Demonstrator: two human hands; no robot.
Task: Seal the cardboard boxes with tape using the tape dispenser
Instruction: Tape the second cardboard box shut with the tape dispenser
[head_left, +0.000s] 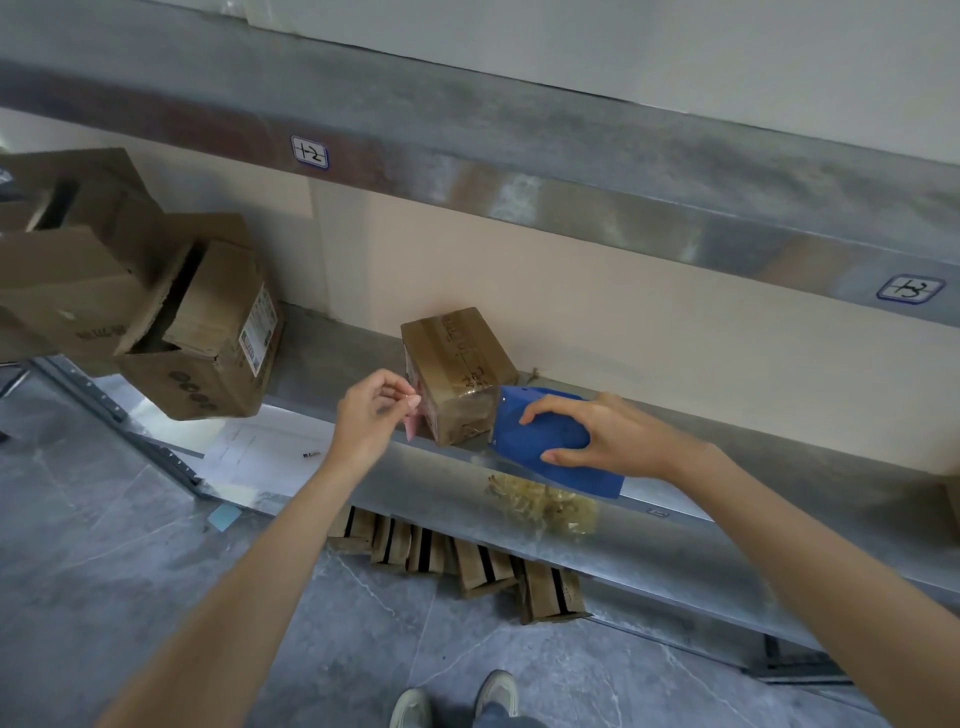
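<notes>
Firmly curled right hand (613, 439), gripping tape dispenser (540, 434)

Hands: two, left hand (371, 415) at 9 o'clock of centre, right hand (608, 436) at 3.
Tape dispenser (540, 434): one, blue, in right hand's grip.
Pink strip (410, 427): one, pinched by left hand.
Small taped box (457, 364): one, centre.
Large open boxes (218, 338): three as far as overlap let count, at 10.
Small cartons (483, 569) on floor under shelf: five, at 6.
Handwritten labels (310, 152): two, at 11 and 2.
Tape wad (540, 506): one.
Shoes (498, 693): two, at 6.
Paper sheet (244, 452): one.
Blue note (224, 517): one.
</notes>
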